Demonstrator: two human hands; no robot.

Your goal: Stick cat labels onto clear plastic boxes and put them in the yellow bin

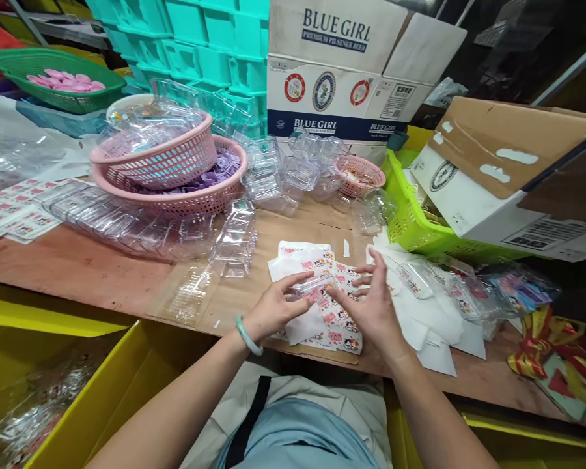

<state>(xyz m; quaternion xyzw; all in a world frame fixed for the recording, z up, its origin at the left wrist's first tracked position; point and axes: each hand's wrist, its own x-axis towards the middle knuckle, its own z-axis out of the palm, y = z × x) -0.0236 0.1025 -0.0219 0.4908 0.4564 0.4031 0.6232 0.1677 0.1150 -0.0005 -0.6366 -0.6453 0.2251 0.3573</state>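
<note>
My left hand (279,305), with a pale green bangle at the wrist, grips a small clear plastic box (315,284) between thumb and fingers. The box is held over sheets of cat stickers (339,326) printed in pink and orange. To the right, my right hand (371,296) is open with its fingers spread. Its thumb tip comes close to the right end of the box; whether it touches I cannot tell. White backing papers (427,326) lie in a loose pile beside the right hand.
Clear plastic boxes (232,241) line the table beside stacked pink baskets (176,203). A lime-green basket (403,218) and an open carton (508,163) stand at right. Behind are a Blue Girl carton (332,85) and turquoise crates (190,39). A yellow bin (141,391) sits at lower left.
</note>
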